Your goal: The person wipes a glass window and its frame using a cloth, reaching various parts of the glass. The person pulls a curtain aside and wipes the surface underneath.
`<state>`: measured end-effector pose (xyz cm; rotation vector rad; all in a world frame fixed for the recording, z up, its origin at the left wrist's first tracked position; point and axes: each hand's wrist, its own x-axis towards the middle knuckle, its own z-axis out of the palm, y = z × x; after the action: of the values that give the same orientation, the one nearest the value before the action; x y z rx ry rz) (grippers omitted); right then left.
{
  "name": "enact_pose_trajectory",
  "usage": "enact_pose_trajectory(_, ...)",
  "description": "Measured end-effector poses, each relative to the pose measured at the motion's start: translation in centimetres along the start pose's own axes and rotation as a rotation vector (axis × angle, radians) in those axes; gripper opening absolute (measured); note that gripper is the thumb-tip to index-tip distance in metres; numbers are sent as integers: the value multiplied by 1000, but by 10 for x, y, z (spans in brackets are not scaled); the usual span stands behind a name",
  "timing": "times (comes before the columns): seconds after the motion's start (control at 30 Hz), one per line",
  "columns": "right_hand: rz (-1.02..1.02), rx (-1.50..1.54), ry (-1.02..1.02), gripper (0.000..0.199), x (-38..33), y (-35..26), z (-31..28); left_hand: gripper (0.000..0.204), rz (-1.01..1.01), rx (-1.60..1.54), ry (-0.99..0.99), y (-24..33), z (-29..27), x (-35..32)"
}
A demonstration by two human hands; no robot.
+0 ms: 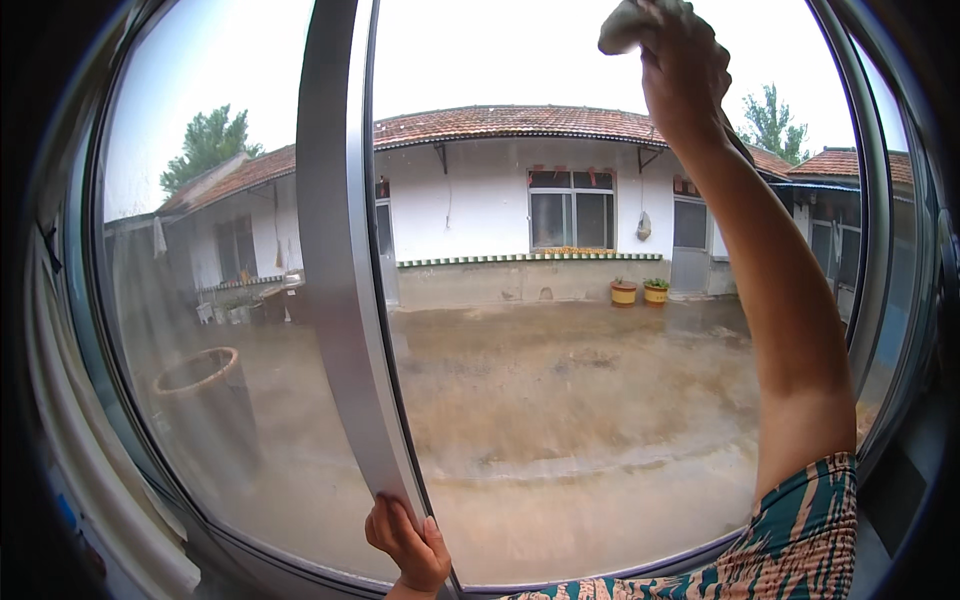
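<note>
High at the upper right, my right hand [685,85] is closed round a bunched greyish cloth [624,28], held up against the window pane [570,400]. Its arm stretches up from a patterned green sleeve [790,535]. Low in the middle, my left hand [410,545] has its fingers wrapped round the lower part of the window's grey upright frame bar [345,270]. Part of the cloth is hidden behind my right fingers.
A pale curtain [90,420] hangs at the left edge. The window's outer frame [868,200] curves down the right. Beyond the glass lie a wet yard, a white house [480,200] with a tiled roof, two potted plants [655,292] and a round brick-rimmed well or tank [215,370].
</note>
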<state>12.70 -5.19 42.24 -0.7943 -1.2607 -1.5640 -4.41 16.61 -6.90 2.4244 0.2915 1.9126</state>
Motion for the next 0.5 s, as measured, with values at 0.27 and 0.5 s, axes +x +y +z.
enact_pose_trajectory(0.27,-516,-622,-354,21,-107,-74,83,61,-14,1,-13,1,-8,17)
enact_pose_trajectory(0.5,-534,-464,-666,28,-236,-133,-2,61,-62,-53,-88,20,-33,35)
